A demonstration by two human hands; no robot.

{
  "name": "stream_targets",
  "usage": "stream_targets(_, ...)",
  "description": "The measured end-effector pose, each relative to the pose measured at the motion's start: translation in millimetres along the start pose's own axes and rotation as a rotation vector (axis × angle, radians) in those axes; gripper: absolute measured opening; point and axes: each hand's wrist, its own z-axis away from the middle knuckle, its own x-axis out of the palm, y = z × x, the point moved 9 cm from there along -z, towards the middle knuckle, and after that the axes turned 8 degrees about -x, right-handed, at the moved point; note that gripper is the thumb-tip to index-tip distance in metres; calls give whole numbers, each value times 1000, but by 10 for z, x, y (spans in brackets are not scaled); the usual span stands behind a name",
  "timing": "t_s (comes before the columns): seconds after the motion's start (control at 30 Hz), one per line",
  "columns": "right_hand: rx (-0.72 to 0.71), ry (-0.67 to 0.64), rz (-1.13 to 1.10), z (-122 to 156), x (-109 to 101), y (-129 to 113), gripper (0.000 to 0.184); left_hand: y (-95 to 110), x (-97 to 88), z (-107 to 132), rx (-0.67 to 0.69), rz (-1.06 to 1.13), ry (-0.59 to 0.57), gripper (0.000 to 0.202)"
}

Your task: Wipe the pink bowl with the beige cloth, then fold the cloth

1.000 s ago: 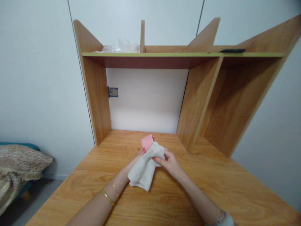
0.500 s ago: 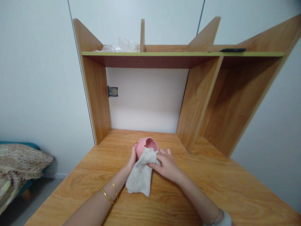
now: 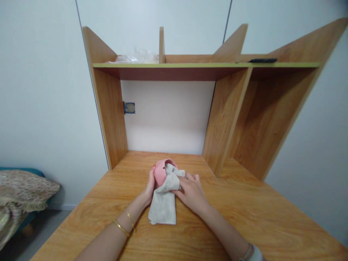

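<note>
A pink, rounded, hollow container [image 3: 160,172] with a notched rim is tilted so that its opening faces up and to the right. My left hand [image 3: 150,183] grips it from the left side. A light grey cloth [image 3: 164,208] is pinched in my right hand [image 3: 190,188], at the right of the container. One part of the cloth is tucked into the opening, and the rest hangs down in front over the desk. The cloth hides the inside of the container and some of my right fingertips.
The wooden desk [image 3: 244,217] spreads out below my hands. Behind it stands a wooden shelf unit [image 3: 174,66], holding a clear plastic bag [image 3: 136,56] and a flat black object [image 3: 263,60]. A wall socket box [image 3: 129,108] shows at the back. A patterned blanket [image 3: 24,188] lies at far left.
Part of the cloth has gone into the container's opening. The container and both hands appear slightly further left, and the whole view has shifted a little as well.
</note>
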Motion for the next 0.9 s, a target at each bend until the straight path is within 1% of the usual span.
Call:
stream_targets(0.13,-10,78,-2,17,-37,0,12,46,-10,1,45,-1,12,60)
stream_targets(0.2,-4,112,-2,23,-64,18,12,86,-21,-10,78,-11,22,57)
stream_targets(0.33,32,152,-38,32,-84,71,14,236,-117,-42,243,-9,75,45)
stream_targets(0.37,38,159,-51,34,-88,80,13,250,-135,-55,264,-15,76,44)
stream_targets(0.4,43,168,-64,36,-95,89,13,248,-145,-71,265,-26,72,45)
stream_targets(0.53,87,237,-96,50,-161,160,10,192,-160,-116,186,-44,48,56)
stream_targets(0.57,121,269,-107,60,-182,205,10,208,-170,-113,189,-30,58,56)
stream_targets(0.63,226,341,-167,93,-196,342,14,298,-210,-88,243,8,105,53)
stream_targets(0.67,284,368,-227,112,-173,422,17,363,-237,-65,290,29,136,51)
stream_targets(0.73,381,376,-402,132,-44,565,23,488,-296,-12,374,67,195,50)
stream_targets(0.8,435,319,-615,121,161,650,28,572,-335,32,398,82,229,53)
stream_targets(0.87,474,251,-806,112,360,694,31,626,-344,70,370,62,238,58)
stream_targets(0.9,491,226,-879,112,440,712,33,672,-345,106,378,55,242,59)
